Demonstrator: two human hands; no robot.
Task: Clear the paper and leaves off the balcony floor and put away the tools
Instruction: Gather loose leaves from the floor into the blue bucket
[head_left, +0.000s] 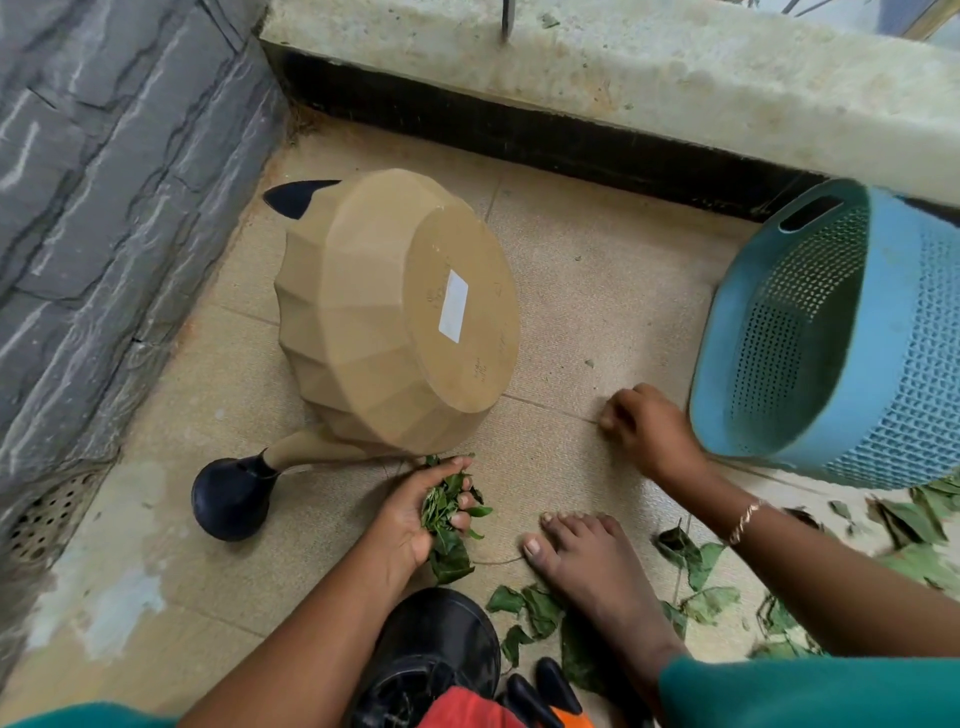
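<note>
My left hand (415, 514) grips a bunch of green leaves (447, 506) just above the tiled floor, close to the lower edge of a tan watering can (384, 312) that lies on its side. My right hand (644, 421) is down on the tiles further right, fingers curled, pinching at something too small to make out. More green leaves (691, 558) lie scattered on the floor around my bare foot (587, 556) and off to the right. A blue perforated basket (831, 332) lies tipped on its side just right of my right hand, its mouth facing me.
The can's black rose spout (231, 496) points left near a floor drain (44, 514). A grey stone wall (104, 182) runs along the left, a concrete ledge (623, 67) along the back. A black pot (431, 649) and black-orange gloves (540, 696) sit at the bottom.
</note>
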